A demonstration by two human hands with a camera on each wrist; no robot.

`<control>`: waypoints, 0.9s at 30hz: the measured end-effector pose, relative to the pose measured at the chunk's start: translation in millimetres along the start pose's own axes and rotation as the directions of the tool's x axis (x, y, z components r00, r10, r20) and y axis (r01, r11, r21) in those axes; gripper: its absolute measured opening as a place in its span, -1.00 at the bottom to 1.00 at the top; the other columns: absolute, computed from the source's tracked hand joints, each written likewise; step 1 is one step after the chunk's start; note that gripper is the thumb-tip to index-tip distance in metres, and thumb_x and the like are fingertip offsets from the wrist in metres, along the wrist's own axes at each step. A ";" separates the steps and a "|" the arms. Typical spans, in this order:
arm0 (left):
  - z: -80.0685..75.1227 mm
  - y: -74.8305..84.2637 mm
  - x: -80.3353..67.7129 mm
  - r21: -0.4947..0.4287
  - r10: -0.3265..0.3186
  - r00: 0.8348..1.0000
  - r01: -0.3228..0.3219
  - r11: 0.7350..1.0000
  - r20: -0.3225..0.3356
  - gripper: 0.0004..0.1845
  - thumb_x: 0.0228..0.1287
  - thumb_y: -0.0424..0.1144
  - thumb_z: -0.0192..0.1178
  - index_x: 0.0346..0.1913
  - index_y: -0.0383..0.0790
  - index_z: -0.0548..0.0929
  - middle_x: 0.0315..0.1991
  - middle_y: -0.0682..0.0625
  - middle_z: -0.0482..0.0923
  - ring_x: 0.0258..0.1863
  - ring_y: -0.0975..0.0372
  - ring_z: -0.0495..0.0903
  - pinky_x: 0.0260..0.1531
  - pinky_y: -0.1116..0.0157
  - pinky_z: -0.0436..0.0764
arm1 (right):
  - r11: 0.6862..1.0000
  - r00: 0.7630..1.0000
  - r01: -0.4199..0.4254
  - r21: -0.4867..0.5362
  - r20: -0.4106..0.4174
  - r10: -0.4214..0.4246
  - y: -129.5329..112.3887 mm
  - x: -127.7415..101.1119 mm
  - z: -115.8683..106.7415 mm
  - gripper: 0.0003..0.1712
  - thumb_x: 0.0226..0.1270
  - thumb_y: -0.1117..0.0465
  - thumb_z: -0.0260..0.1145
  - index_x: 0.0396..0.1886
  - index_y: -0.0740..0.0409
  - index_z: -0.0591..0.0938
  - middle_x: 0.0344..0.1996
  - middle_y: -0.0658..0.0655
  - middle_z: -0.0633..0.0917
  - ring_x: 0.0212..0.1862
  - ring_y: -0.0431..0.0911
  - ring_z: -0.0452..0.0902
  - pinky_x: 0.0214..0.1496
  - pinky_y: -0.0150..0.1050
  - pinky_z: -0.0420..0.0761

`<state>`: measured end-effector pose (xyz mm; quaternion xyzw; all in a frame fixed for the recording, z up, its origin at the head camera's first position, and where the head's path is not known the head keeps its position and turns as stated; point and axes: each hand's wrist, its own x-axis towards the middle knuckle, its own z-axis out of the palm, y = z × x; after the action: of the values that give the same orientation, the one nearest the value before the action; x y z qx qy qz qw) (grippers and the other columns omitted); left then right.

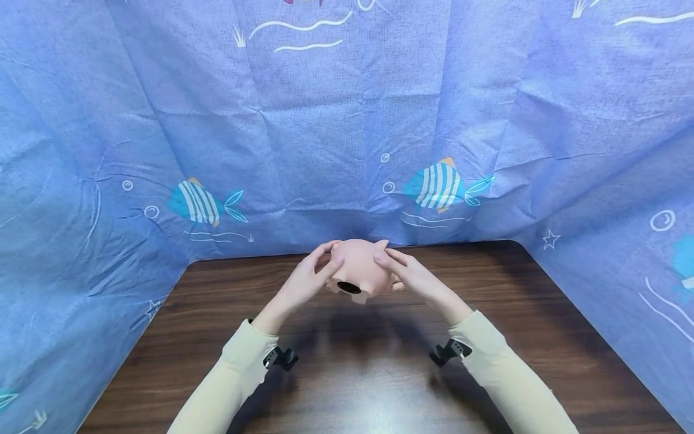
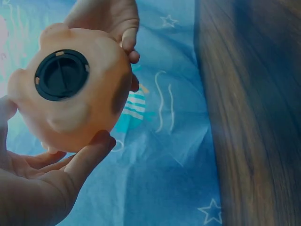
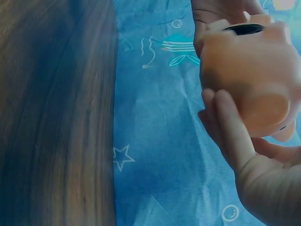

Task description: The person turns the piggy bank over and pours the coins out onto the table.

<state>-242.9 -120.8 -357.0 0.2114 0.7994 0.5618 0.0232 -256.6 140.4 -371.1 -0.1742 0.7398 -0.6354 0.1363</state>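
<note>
Holding a pale pink piggy bank (image 1: 359,260) between the left grip (image 1: 305,276) and the right grip (image 1: 414,277), raised above the dark wood-grain surface (image 1: 368,380). Clasped from both sides by curled fingers (image 3: 230,125), with each thumb (image 1: 387,261) on the near face. Tipped, showing a round black plug (image 2: 62,75) underneath, between the two grips and nearer the left one. Set with stubby feet (image 2: 70,117) around the plug. Turned with the snout (image 3: 267,110) toward the right grip, and with a pointed ear (image 1: 382,244) just above the right thumb. Dressed, behind the left grip, in a cream left sleeve (image 1: 233,371) with a black wrist mount (image 1: 283,358), and, behind the right grip, in a matching right sleeve (image 1: 504,367) with another mount (image 1: 449,352). Backed, beyond both grips, by a blue curtain (image 1: 325,144) with striped fish (image 1: 199,202) and white stars (image 1: 550,239).
</note>
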 end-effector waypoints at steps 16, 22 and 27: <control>1.1 11.5 -3.9 -0.156 0.022 0.999 -0.014 0.988 0.049 -0.35 0.55 -0.02 0.07 0.56 -0.16 0.20 0.43 -0.18 0.34 0.33 0.00 0.41 0.19 0.08 0.53 | 0.914 0.972 -0.135 0.382 0.230 0.048 2.2 -7.6 6.5 -0.02 0.51 -0.44 -0.20 0.57 0.20 0.07 0.10 0.24 0.62 -0.03 0.04 0.70 0.06 -0.04 0.67; 1.1 11.2 -3.3 -0.282 -0.002 0.994 0.033 0.959 0.110 -0.38 0.53 -0.04 0.08 0.53 -0.13 0.24 0.36 -0.21 0.37 0.21 0.04 0.51 -0.01 0.13 0.64 | 0.892 0.955 -0.181 0.414 0.290 0.059 6.9 -7.7 10.2 0.00 0.50 -0.47 -0.24 0.53 0.25 0.10 0.03 0.26 0.64 -0.07 0.11 0.70 0.03 -0.02 0.68; 3.9 7.8 -2.3 -0.296 -0.008 0.994 0.039 0.954 0.105 -0.42 0.48 -0.08 0.11 0.47 -0.15 0.33 0.23 -0.23 0.45 0.06 0.11 0.58 -0.15 0.16 0.67 | 0.898 0.952 -0.195 0.395 0.297 0.075 11.2 -7.1 13.2 0.02 0.47 -0.50 -0.26 0.53 0.23 0.13 -0.03 0.22 0.67 -0.10 0.11 0.70 0.02 0.01 0.68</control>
<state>-237.3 -115.9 -351.8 0.2246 0.7059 0.6639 0.1022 -245.6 133.1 -384.3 -0.1749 0.5701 -0.7380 0.3158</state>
